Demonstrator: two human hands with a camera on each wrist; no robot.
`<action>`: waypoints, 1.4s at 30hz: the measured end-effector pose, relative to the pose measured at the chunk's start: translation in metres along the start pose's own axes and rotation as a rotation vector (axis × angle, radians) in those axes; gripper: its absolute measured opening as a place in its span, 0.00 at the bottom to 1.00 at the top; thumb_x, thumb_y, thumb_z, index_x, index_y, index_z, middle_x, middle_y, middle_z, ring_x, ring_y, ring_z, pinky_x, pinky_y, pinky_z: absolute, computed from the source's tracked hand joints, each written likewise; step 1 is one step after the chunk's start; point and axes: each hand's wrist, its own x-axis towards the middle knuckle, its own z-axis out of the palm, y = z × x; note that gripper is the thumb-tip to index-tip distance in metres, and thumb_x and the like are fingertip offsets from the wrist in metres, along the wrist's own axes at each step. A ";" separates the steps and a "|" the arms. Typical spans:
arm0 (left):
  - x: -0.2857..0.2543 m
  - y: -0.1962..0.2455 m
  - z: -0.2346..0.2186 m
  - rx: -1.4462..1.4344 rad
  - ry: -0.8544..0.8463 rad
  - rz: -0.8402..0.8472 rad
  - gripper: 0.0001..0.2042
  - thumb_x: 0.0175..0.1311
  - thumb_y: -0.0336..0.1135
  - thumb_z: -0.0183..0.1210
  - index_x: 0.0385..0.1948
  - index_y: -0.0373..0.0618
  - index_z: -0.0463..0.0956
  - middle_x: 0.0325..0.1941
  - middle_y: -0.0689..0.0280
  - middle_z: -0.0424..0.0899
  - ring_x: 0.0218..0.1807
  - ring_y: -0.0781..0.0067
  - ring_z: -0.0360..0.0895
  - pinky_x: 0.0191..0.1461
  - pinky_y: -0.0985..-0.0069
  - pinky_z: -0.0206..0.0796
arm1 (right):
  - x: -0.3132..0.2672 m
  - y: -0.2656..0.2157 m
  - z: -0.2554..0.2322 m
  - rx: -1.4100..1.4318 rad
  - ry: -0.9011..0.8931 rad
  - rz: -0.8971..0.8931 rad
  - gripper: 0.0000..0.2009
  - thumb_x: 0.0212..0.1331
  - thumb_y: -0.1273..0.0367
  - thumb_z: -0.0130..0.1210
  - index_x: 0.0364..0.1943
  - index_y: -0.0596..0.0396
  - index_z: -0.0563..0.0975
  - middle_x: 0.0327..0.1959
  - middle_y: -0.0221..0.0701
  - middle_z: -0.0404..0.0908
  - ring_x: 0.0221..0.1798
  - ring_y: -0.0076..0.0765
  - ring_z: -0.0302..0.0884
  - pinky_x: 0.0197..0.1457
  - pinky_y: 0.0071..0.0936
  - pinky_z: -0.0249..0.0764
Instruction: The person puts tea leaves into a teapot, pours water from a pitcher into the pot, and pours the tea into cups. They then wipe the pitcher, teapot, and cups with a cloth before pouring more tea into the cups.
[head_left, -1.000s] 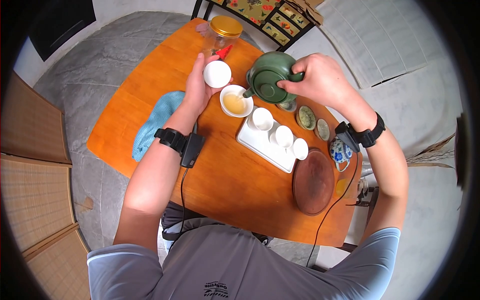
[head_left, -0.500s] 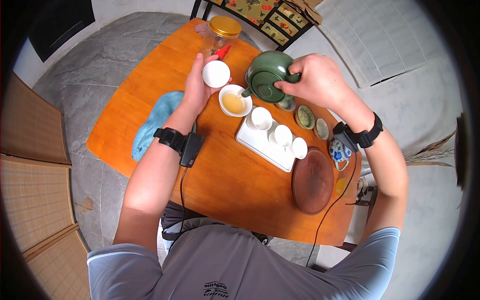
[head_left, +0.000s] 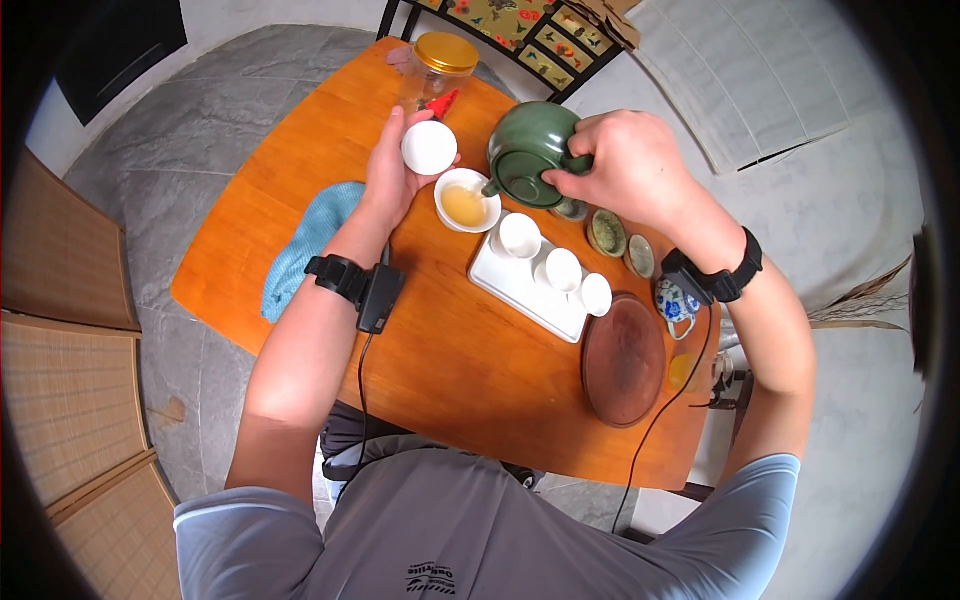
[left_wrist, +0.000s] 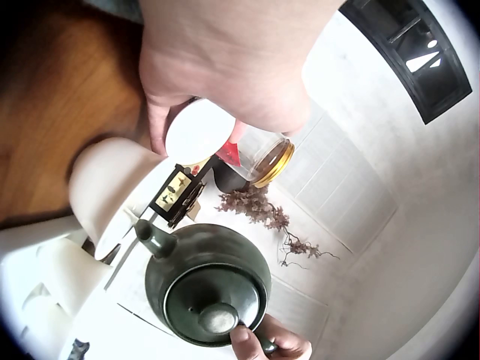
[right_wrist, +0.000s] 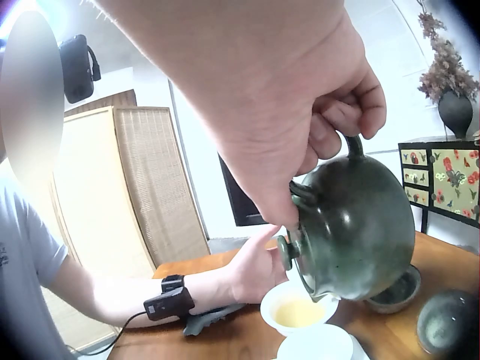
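Note:
My right hand point(head_left: 630, 165) grips the handle of a dark green teapot point(head_left: 535, 130), its thumb on the pot's lid point(right_wrist: 287, 251). The pot is tilted, with its spout point(head_left: 490, 188) at the rim of a white flared bowl point(head_left: 450, 215). Pale yellow tea point(head_left: 464, 206) lies in that bowl. Beyond the bowl, my left hand point(head_left: 390, 175) holds a round white lid point(head_left: 429, 148) between thumb and fingers. In the left wrist view, the lid point(left_wrist: 200, 131) shows its smooth white face, and the wrist hides part of the fingers.
Three white cups point(head_left: 520, 236) stand on a white tray point(head_left: 500, 280). Rightward are small stone-coloured bowls point(head_left: 606, 232), a brown round board point(head_left: 622, 360) and a blue-and-white pot point(head_left: 676, 298). A gold-lidded jar point(head_left: 446, 55) stands at the back; a blue cloth point(head_left: 310, 250) lies left.
The teapot has tipped slightly further and moved a little left and down toward the bowl. My left hand keeps its hold on the lid. The whole head view has shifted slightly.

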 end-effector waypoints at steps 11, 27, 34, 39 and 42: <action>0.001 -0.002 -0.001 -0.002 -0.002 0.008 0.32 0.82 0.62 0.38 0.66 0.40 0.69 0.58 0.53 0.82 0.54 0.46 0.86 0.62 0.52 0.81 | 0.000 -0.006 -0.010 -0.083 -0.016 -0.043 0.17 0.49 0.54 0.73 0.22 0.53 0.85 0.22 0.35 0.81 0.31 0.49 0.82 0.36 0.43 0.79; 0.002 -0.002 -0.002 0.006 -0.008 0.003 0.33 0.82 0.63 0.37 0.66 0.40 0.69 0.57 0.53 0.81 0.53 0.44 0.86 0.61 0.51 0.81 | -0.005 -0.008 -0.014 -0.108 0.017 -0.081 0.17 0.50 0.54 0.72 0.21 0.52 0.84 0.23 0.32 0.80 0.33 0.47 0.82 0.36 0.43 0.78; 0.003 -0.003 -0.003 0.001 -0.004 0.007 0.33 0.82 0.63 0.37 0.66 0.40 0.69 0.57 0.53 0.82 0.53 0.45 0.86 0.60 0.52 0.81 | -0.007 -0.008 -0.016 -0.123 0.037 -0.112 0.17 0.49 0.54 0.72 0.19 0.52 0.84 0.23 0.31 0.79 0.32 0.46 0.82 0.35 0.42 0.78; 0.002 -0.002 -0.002 0.002 0.004 -0.001 0.33 0.82 0.63 0.37 0.66 0.40 0.69 0.57 0.54 0.82 0.54 0.46 0.86 0.61 0.53 0.81 | -0.008 -0.007 -0.016 -0.139 0.052 -0.135 0.17 0.49 0.54 0.72 0.19 0.51 0.83 0.23 0.30 0.79 0.33 0.45 0.81 0.35 0.41 0.78; 0.001 -0.001 -0.001 0.007 0.002 -0.018 0.33 0.81 0.63 0.37 0.66 0.40 0.69 0.57 0.54 0.82 0.55 0.46 0.86 0.62 0.54 0.80 | -0.010 -0.006 -0.014 -0.140 0.042 -0.147 0.17 0.48 0.54 0.73 0.18 0.51 0.83 0.23 0.29 0.78 0.32 0.44 0.81 0.34 0.41 0.78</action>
